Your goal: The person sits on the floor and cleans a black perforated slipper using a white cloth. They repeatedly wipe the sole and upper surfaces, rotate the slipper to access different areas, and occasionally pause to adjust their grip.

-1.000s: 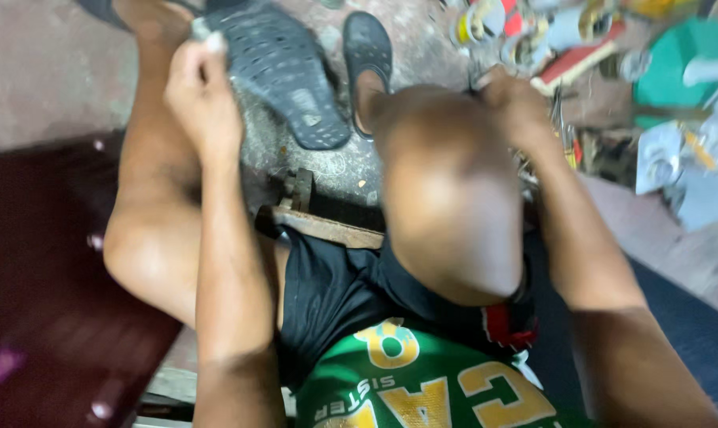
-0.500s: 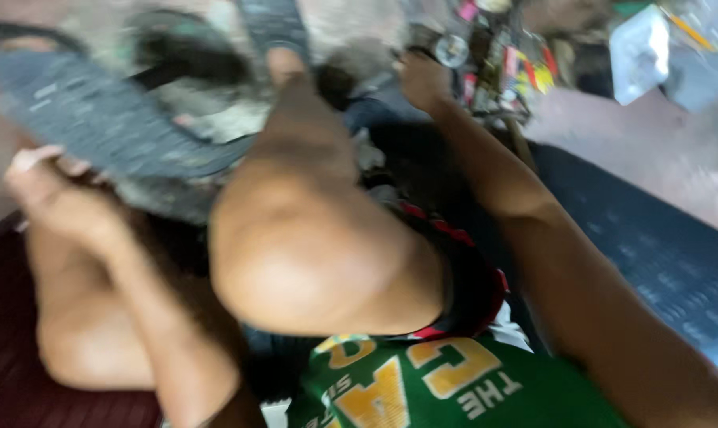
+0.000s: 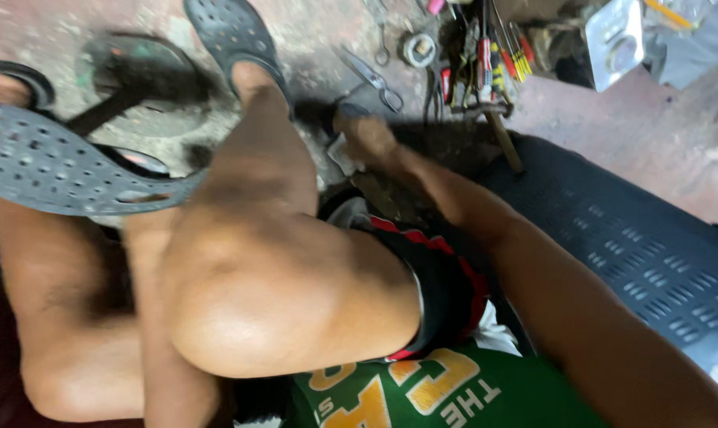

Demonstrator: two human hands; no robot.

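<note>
The sandal sole (image 3: pixel 66 170) is dull grey-blue, dotted with rows of small dark holes. The clog (image 3: pixel 234 36) is dark grey with the same kind of round perforations. The floor (image 3: pixel 311 40) is mottled pale grey and pinkish concrete, stained dark in patches. The shirt (image 3: pixel 446 392) is bright green with yellow-orange lettering edged in white. The shorts (image 3: pixel 442 281) are black, trimmed with a red stripe. The plastic crate (image 3: pixel 644 246) is dark navy with short slotted vents in rows. Among the tools, the screwdriver handles (image 3: pixel 505 59) are red and yellow, and the scissors (image 3: pixel 371 75) are grey metal.
</note>
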